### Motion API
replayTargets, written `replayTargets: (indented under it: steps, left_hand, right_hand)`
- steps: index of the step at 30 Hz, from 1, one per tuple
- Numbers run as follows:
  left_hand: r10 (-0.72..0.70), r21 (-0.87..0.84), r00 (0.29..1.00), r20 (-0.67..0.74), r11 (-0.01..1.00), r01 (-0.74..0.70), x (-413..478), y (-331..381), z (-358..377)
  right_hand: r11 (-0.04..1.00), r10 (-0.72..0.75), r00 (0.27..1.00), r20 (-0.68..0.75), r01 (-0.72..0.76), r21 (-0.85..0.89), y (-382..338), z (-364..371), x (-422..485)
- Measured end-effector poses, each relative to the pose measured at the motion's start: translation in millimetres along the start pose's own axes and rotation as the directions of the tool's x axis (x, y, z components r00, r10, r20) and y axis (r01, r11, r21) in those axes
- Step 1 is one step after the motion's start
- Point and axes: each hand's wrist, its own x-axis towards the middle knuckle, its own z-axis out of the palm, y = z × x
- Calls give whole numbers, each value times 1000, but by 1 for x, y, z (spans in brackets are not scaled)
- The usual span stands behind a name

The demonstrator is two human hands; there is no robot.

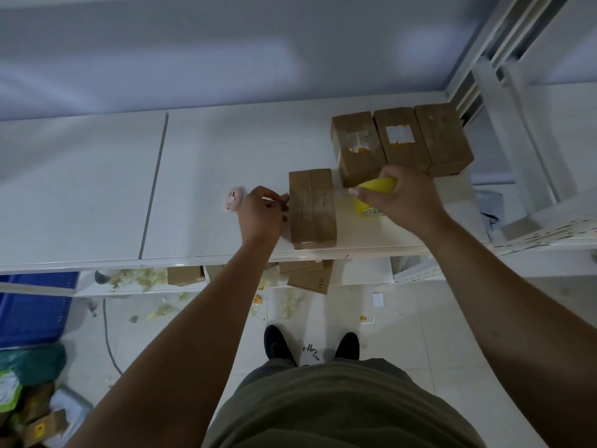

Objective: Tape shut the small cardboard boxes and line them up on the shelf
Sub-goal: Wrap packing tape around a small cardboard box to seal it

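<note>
Our left hand (261, 211) pinches the left edge of the small cardboard box (311, 208), apparently anchoring tape there. Our right hand (400, 195) curls round the yellow tape roll (371, 197), just past the box's other side. If the pinch slips, the pull could drag the box or leave a wrinkled seal.

We see dim, bluish light, soft glare patches on the wall (258, 56), wide-angle bending at edges, slight blur.

Four small cardboard boxes (399, 139) on the shelf (226, 140), three in a row and one apart, at least two more boxes (185, 275) partly hidden on the level below, one yellow tape roll (363, 206), one small pink object (232, 199), two hands, left hand (261, 211) and right hand (400, 195), two dark shoes (277, 344)
</note>
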Motion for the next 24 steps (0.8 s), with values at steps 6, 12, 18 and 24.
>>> replayTargets:
  steps: [6, 12, 18, 24]
  left_hand:
    - [-37, 42, 999, -24, 998, 38, -9, -2, 16]
    - [-78, 64, 996, 44, 995, 75, -10, -3, 11]
    - [27, 102, 999, -21, 994, -25, -18, -8, 7]
    - [-82, -21, 992, 97, 996, 85, -28, -8, 12]
  right_hand:
    - [976, -113, 993, -42, 103, -194, -20, 28, -1]
    - [968, -89, 994, -66, 71, -239, -24, 32, 3]
    - [970, -115, 988, -105, 89, -225, -21, 32, -2]
    - [999, -11, 995, -101, 6, -50, -31, 36, -11]
